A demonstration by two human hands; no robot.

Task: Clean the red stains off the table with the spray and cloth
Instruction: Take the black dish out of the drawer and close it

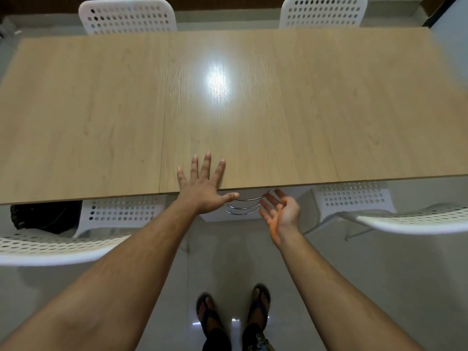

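A light wooden table (pixel 101 110) fills the upper half of the view, with a bright lamp glare near its middle. No red stain, spray bottle or cloth shows anywhere. My left hand (pixel 205 184) lies flat, palm down, fingers spread, over the table's near edge. My right hand (pixel 279 211) hovers just below that edge, palm turned up, fingers relaxed, holding nothing.
Two white perforated chairs (pixel 126 16) stand at the far side. Two more (pixel 121 211) are tucked under the near side, with chair backs at both lower flanks. A white drawer unit with curved metal handles (pixel 243 206) sits under the table. A dark bag (pixel 45 216) lies at left.
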